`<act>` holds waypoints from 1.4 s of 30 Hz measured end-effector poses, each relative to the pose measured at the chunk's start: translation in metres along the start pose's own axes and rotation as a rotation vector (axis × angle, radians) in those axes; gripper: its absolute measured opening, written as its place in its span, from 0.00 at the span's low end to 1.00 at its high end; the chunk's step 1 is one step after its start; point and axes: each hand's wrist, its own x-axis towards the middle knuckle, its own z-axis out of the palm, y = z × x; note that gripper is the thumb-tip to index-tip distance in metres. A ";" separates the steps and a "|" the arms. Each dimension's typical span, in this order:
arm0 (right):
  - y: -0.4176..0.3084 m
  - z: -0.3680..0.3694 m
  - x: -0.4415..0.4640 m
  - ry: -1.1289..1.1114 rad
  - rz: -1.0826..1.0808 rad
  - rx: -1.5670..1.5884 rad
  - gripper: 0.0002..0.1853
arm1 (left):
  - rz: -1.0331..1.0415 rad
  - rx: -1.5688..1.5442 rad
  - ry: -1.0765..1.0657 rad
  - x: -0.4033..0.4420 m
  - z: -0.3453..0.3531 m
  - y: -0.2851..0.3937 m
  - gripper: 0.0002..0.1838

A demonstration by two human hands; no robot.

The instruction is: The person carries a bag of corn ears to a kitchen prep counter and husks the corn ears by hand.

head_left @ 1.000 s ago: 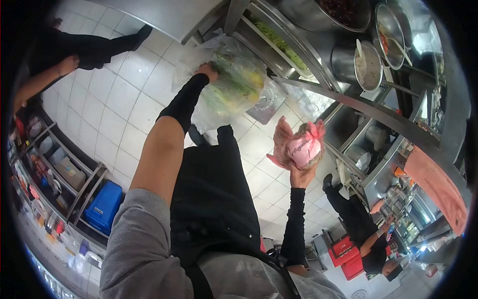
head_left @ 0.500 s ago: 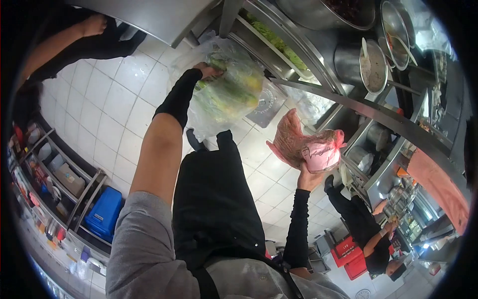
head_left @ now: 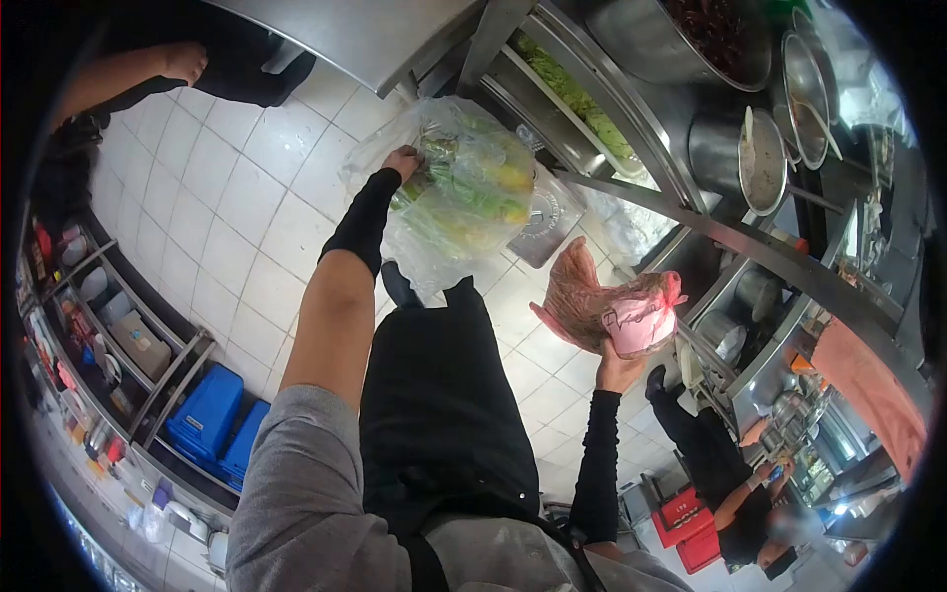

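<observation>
My left hand (head_left: 402,163) is closed at the left edge of a large clear plastic bag (head_left: 449,252) of green and yellow vegetables (head_left: 483,163); the fingertips are partly hidden. The big bag is low by the floor, near my feet. On the right, my right hand (head_left: 619,367) holds up a knotted pink plastic bag (head_left: 631,314) from below. Dark handwriting marks its pale side, and brownish contents show through the rest. A metal plate (head_left: 552,229) with raised markings lies beside the vegetable bag.
Steel shelving (head_left: 681,202) runs along the right, with a tray of chopped greens (head_left: 582,94) and a pot with a spoon (head_left: 760,168). One person (head_left: 730,474) stands at lower right; another person's hand (head_left: 184,62) shows at upper left. Blue bins (head_left: 205,409) sit on a left shelf.
My left hand has shifted slightly left along the vegetable bag, from over the vegetables to its edge. My right hand still holds the pink bag. The view has moved a little.
</observation>
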 end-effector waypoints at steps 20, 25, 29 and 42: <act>-0.006 -0.006 -0.010 0.027 -0.013 -0.012 0.37 | 0.174 0.101 -0.051 -0.129 0.052 0.085 0.21; -0.028 -0.001 -0.010 0.072 -0.075 -0.017 0.38 | 0.269 -0.169 0.108 -0.180 0.061 0.135 0.24; -0.039 -0.002 -0.009 0.068 -0.074 0.025 0.38 | 0.068 -0.428 0.249 -0.188 0.104 0.118 0.31; -0.017 -0.021 -0.002 0.103 -0.022 -0.009 0.30 | -0.185 -0.371 0.302 -0.182 0.090 0.143 0.14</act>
